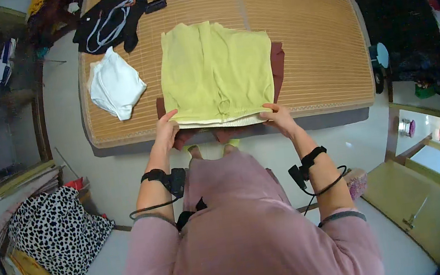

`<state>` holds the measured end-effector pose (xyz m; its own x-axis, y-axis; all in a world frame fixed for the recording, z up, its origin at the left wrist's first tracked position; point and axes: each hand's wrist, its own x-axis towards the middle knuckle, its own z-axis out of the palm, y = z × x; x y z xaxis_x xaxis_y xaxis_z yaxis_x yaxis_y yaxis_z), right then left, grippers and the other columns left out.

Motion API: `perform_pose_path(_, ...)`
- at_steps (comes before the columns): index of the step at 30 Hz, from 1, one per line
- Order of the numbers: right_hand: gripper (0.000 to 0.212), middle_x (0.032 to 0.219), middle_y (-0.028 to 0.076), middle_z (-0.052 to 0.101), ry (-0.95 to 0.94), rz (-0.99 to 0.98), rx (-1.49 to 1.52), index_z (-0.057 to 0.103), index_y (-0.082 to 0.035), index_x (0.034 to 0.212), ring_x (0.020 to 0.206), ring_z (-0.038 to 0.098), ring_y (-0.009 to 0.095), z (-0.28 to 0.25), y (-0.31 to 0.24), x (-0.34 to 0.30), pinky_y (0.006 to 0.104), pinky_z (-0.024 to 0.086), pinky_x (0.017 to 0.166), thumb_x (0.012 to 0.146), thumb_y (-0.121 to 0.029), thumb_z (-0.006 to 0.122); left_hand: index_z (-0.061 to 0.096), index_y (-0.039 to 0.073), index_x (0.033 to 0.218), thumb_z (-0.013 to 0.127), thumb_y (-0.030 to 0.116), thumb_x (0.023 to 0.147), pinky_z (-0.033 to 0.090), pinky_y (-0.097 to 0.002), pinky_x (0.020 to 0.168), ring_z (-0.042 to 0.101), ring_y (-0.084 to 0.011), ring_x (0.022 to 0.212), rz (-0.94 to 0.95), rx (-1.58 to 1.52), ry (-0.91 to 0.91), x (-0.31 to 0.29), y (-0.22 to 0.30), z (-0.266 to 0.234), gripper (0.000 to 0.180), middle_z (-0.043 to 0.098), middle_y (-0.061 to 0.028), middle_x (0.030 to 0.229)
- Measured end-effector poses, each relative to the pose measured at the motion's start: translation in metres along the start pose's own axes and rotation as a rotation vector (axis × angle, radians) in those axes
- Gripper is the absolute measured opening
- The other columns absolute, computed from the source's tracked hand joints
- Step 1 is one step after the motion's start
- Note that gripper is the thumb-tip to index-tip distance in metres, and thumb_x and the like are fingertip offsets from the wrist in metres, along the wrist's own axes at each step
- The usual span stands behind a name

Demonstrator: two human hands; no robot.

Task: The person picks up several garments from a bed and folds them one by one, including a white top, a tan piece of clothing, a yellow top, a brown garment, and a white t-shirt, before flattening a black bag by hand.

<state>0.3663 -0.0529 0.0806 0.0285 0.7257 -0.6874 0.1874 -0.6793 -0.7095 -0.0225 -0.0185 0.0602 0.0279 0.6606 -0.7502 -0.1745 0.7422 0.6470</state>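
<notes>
Fingers of the left hand (166, 129) and right hand (279, 117) pinch the near corners of the yellow-green garment (217, 71), which lies flat on the bed (307, 42) just beyond them, over a dark red garment (277, 63). White folded cloth (115, 85) lies left of the left fingers; black clothing (110, 21) lies farther beyond.

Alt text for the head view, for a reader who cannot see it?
Both hands, left hand and right hand, grip the near hem of yellow-green shorts spread over a dark red garment on a bamboo mat. A white cloth lies to the left.
</notes>
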Motion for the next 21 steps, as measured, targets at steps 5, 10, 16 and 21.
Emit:
perform_pose_path(5, 0.043, 0.095, 0.008, 0.059, 0.189, 0.172, 0.193, 0.056, -0.003, 0.108, 0.085, 0.057, 0.017, 0.004, 0.027, 0.011, 0.0292, 0.047, 0.07, 0.071, -0.017, 0.071, 0.056, 0.001, 0.11, 0.054, -0.005, 0.071, 0.048, -0.0262, 0.074, 0.058, -0.0176, 0.088, -0.021, -0.037, 0.169, -0.006, -0.019, 0.012, 0.04, 0.06, -0.008, 0.093)
perform_pose_path(10, 0.046, 0.102, 0.013, 0.057, 0.343, -0.172, -0.211, 0.056, -0.004, 0.109, 0.099, 0.054, 0.028, 0.014, 0.015, 0.022, 0.0352, 0.043, 0.087, 0.065, -0.01, 0.068, 0.061, 0.005, 0.101, 0.056, -0.006, 0.067, 0.047, -0.0325, 0.08, 0.058, -0.0281, 0.096, 0.378, 0.693, 0.368, 0.018, -0.032, 0.012, 0.036, 0.06, -0.0141, 0.097)
perform_pose_path(16, 0.05, 0.108, 0.019, 0.053, 0.306, -0.709, -0.372, 0.051, -0.006, 0.115, 0.105, 0.051, 0.035, 0.048, -0.109, -0.01, 0.0382, 0.041, 0.093, 0.067, -0.002, 0.061, 0.055, 0.006, 0.111, 0.056, -0.007, 0.067, 0.045, -0.0287, 0.086, 0.059, -0.0191, 0.099, 0.735, 0.421, 0.22, -0.04, 0.095, 0.113, 0.046, 0.062, -0.0099, 0.105)
perform_pose_path(21, 0.051, 0.104, 0.015, 0.056, 0.035, -0.73, -0.046, 0.05, -0.001, 0.12, 0.091, 0.058, 0.025, 0.068, -0.183, -0.034, 0.0336, 0.047, 0.079, 0.071, -0.008, 0.062, 0.057, 0.001, 0.112, 0.066, 0.004, 0.079, 0.048, -0.0252, 0.079, 0.06, -0.0123, 0.091, 0.791, 0.237, -0.073, -0.08, 0.136, 0.156, 0.034, 0.063, -0.0069, 0.102)
